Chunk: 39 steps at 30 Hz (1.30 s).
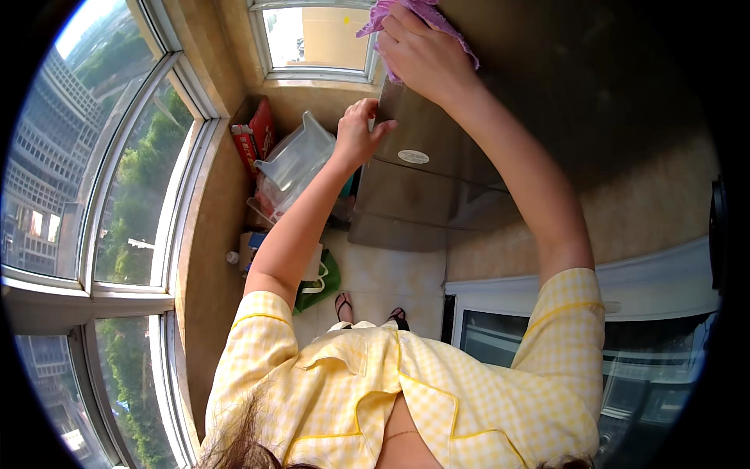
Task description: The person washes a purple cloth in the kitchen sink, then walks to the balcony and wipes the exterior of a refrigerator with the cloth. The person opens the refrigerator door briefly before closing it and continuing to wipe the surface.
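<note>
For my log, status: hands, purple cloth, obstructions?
Right hand: holding purple cloth at dark-grey glossy appliance. Left hand: by its edge. Translucent plastic bin: nearby, not visibly blocking.

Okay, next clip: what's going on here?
A person at a tall grey cabinet-like unit has both hands raised. The right hand holds a crumpled purple cloth at the unit's upper part. The left hand is at the unit's edge, though its grip is unclear. Beyond the left forearm are a clear plastic container and a red box.
</note>
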### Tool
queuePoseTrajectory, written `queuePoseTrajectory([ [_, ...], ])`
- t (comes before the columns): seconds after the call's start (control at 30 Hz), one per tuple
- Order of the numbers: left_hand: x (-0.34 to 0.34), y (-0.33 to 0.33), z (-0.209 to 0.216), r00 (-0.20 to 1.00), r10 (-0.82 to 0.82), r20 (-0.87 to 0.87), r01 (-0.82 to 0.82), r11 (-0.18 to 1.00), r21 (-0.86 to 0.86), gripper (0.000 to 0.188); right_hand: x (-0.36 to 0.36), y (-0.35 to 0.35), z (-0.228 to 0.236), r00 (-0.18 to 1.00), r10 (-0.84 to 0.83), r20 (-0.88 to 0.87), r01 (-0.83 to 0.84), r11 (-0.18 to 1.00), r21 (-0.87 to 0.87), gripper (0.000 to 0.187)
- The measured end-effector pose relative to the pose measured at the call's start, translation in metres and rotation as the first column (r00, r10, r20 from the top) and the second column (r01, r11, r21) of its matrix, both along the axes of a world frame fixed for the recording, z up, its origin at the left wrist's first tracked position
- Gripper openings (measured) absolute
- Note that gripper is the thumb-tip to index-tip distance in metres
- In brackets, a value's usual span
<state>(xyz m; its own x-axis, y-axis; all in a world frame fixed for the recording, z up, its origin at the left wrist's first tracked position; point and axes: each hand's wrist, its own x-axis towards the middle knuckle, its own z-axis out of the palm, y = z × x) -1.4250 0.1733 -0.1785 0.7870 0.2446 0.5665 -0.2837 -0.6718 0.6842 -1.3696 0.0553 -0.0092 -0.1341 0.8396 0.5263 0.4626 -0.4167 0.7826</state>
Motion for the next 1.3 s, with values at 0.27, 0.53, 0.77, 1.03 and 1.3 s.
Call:
queuePoseTrajectory([
  [0.27,-0.092,-0.030,0.017,0.997,0.045,0.069,-0.062,0.961,0.270,0.040,-0.077,-0.043,-0.001,0.995,0.097,-0.004,-0.097,0.995,0.007,0.012],
  [0.53,-0.200,-0.115,0.021,0.967,0.099,0.233,-0.175,0.926,0.333,0.040,-0.167,-0.137,-0.053,0.891,0.313,-0.331,-0.204,0.924,0.324,0.048],
  [0.77,-0.263,-0.187,0.014,0.984,0.028,0.175,-0.097,0.910,0.404,0.034,-0.253,-0.198,-0.081,0.617,0.560,-0.552,-0.026,0.716,0.697,0.071],
  [1.03,-0.282,-0.248,0.024,0.962,-0.223,0.157,0.124,0.871,0.476,0.032,-0.289,-0.264,-0.053,0.599,0.599,-0.531,0.108,0.596,0.795,0.067],
  [1.3,-0.295,-0.253,0.027,0.946,-0.294,0.135,0.171,0.810,0.560,0.035,-0.319,-0.260,-0.063,0.633,0.603,-0.486,0.210,0.471,0.857,0.064],
])
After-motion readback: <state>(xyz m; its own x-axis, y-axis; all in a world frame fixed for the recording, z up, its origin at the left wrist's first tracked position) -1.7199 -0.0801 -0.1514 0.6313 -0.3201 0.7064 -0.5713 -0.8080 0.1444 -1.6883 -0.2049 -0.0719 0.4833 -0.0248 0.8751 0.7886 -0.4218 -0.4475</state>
